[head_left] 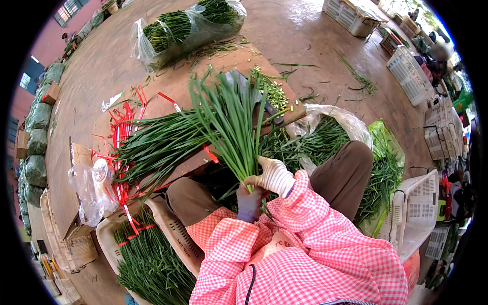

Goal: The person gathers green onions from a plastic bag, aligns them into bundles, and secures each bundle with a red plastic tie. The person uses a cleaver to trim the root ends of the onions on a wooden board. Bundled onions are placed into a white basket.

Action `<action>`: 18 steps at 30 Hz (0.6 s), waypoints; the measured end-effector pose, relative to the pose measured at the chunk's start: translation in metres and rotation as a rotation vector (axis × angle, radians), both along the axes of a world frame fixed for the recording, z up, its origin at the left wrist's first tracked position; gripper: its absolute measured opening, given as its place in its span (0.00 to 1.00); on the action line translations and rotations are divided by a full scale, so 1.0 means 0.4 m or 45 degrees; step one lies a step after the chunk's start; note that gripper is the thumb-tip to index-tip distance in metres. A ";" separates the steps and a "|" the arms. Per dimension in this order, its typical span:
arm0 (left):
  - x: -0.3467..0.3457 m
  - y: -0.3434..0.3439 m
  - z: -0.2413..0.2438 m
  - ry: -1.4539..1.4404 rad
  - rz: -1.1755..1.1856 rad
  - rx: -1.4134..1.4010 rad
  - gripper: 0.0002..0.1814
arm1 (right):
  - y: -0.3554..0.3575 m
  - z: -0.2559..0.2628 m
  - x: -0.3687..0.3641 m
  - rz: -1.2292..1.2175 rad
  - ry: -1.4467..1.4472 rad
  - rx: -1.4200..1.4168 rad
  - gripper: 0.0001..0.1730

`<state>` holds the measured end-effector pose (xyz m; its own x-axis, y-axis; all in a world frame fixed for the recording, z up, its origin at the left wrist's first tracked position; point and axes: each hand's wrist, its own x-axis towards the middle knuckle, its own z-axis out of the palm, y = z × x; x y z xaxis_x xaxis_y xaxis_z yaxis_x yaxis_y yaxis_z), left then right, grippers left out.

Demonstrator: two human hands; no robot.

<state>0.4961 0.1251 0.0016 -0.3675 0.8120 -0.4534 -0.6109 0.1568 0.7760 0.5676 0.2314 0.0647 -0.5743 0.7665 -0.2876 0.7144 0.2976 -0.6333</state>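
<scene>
A loose bunch of green Chinese chives (232, 129) stands upright before my lap, its leaf ends fanning away from me. My left hand (248, 202), in a greyish glove, grips it low at the stems. From the right, my right hand (275, 176), in a white knitted glove, closes around the stems just above. Left of the bunch, a heap of chives (164, 143) lies on a wooden board (177, 85). A knife (273, 113) rests behind the bunch, mostly hidden, beside cut pale stem ends (276, 94).
Red ties (121, 129) hang at the board's left, near a clear plastic bag (91, 198). A crate (154, 209) holds tied chives at lower left. Bagged chives (190, 30) lie at the far end. Leaf trimmings (324, 137) fill bags by my right knee. A white crate (417, 213) stands right.
</scene>
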 end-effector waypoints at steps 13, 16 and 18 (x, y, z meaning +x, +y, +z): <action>-0.053 0.003 0.070 -0.733 -0.300 0.073 0.15 | 0.023 -0.004 0.047 -0.339 0.299 -0.437 0.18; -0.037 0.002 0.058 -0.575 -0.247 -0.020 0.11 | 0.009 -0.016 0.058 -0.374 0.530 -0.501 0.18; -0.028 0.006 0.057 -0.524 -0.223 -0.026 0.10 | 0.001 -0.004 0.050 -0.371 0.404 -0.523 0.17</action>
